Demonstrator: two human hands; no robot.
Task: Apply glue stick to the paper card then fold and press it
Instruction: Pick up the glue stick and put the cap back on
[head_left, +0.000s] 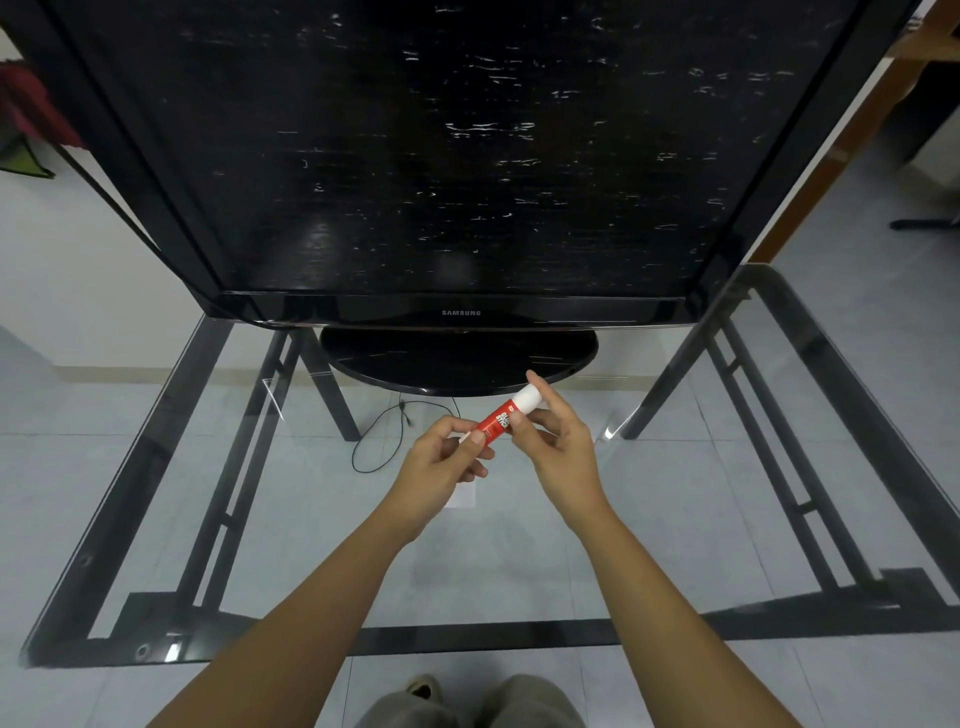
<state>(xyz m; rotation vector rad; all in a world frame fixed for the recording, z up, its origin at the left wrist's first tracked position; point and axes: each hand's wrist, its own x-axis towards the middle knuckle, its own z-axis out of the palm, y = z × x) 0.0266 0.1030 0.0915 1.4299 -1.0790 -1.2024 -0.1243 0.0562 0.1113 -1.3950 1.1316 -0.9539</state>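
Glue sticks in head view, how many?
1. The glue stick is held over the glass table, left hand gripping its red body, right hand pinching the white cap. No other shows.

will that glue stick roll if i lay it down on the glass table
Likely yes on its side: the glue stick is a round tube and the glass table looks smooth. It seems light, as the left hand and right hand hold it with just a finger pinch. Stood on end it might tip, being slim.
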